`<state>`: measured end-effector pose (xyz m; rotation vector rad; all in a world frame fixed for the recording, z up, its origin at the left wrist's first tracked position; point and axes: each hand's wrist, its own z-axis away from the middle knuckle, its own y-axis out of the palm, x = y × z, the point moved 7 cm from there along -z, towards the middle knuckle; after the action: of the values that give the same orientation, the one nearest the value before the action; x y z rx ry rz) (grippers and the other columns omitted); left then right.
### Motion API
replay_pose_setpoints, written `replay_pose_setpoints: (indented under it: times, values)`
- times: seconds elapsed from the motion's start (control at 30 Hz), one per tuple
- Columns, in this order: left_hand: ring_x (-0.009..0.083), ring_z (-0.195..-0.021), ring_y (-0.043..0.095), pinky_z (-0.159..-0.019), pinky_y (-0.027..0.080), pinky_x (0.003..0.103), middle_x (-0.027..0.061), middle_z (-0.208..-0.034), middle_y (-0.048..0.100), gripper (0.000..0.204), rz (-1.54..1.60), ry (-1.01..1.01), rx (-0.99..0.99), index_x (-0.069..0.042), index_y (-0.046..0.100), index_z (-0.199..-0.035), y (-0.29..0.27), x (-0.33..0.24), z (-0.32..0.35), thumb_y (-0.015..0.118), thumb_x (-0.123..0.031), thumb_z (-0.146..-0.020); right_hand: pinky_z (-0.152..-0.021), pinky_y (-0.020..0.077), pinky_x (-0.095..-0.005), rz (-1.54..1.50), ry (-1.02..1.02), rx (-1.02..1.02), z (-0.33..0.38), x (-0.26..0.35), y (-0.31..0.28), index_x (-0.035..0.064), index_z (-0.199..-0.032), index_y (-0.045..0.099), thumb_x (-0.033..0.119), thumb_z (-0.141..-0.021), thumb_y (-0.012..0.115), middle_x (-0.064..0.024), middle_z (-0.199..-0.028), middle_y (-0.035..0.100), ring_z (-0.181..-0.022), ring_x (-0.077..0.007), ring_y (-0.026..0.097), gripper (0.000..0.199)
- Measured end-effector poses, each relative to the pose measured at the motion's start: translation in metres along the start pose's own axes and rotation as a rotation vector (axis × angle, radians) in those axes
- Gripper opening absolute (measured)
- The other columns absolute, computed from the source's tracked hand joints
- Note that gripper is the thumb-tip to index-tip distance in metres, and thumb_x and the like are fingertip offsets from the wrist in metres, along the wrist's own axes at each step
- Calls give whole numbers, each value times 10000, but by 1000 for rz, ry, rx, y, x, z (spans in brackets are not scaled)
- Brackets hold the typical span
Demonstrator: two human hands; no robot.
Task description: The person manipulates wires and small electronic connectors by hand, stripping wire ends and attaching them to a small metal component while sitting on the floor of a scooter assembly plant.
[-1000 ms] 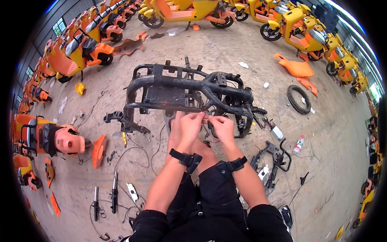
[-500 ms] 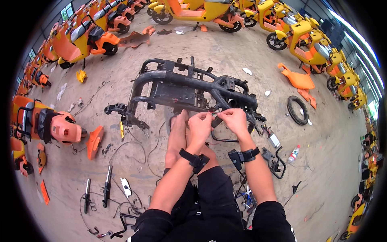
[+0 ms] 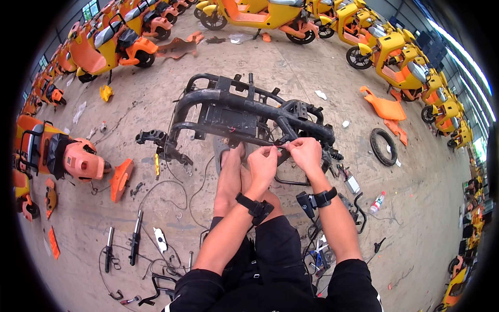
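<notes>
Head view. The left hand (image 3: pixel 263 162) and right hand (image 3: pixel 305 152), which a second ago met lower in the frame, now sit at centre against the black scooter frame (image 3: pixel 234 112) lying on the concrete floor (image 3: pixel 322 62). Fingers of both hands are pinched nearly closed on a thin wire (image 3: pixel 280 147) strung between them at the frame's tube; the work has stayed at that one spot. A loose tyre (image 3: pixel 383 146) lies at right.
</notes>
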<state>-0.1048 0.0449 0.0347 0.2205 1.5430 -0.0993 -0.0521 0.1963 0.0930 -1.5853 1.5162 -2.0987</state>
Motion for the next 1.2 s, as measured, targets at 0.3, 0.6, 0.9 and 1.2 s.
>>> replay_pose_setpoints:
  times: [0.3, 0.6, 0.9, 1.2]
  values:
    - [56, -471, 526, -422, 409, 229, 38, -719, 696, 251, -20, -32, -15, 26, 711, -889, 0, -1, 3, 623, -207, -921, -693, 540, -373, 246, -66, 253, -28, 18, -5, 119, -766, 772, 249, -676, 811, -123, -747, 709, -728, -276, 692, 163]
    - [133, -678, 669, -621, 510, 264, 126, -777, 724, 239, 71, -146, 12, 80, 698, -925, -1, -5, 6, 622, -143, -885, -680, 529, -355, 310, -144, 317, -54, 29, -1, 111, -752, 772, 245, -637, 832, -110, -732, 710, -703, -245, 683, 187]
    - [53, -471, 523, -418, 411, 218, 60, -743, 703, 245, 105, -34, -18, 64, 699, -910, 4, 10, 1, 631, -171, -906, -780, 551, -382, 780, -319, 483, -63, 92, 41, 44, -898, 743, 299, -609, 855, -147, -938, 714, -903, -290, 691, 401]
    - [86, -440, 532, -381, 396, 242, 78, -739, 701, 240, 316, -243, 59, 56, 700, -897, 3, 6, 7, 620, -170, -911, -717, 558, -420, 843, -536, 301, -24, 123, 40, -10, -791, 712, 138, -692, 673, -204, -796, 690, -773, -356, 688, 182]
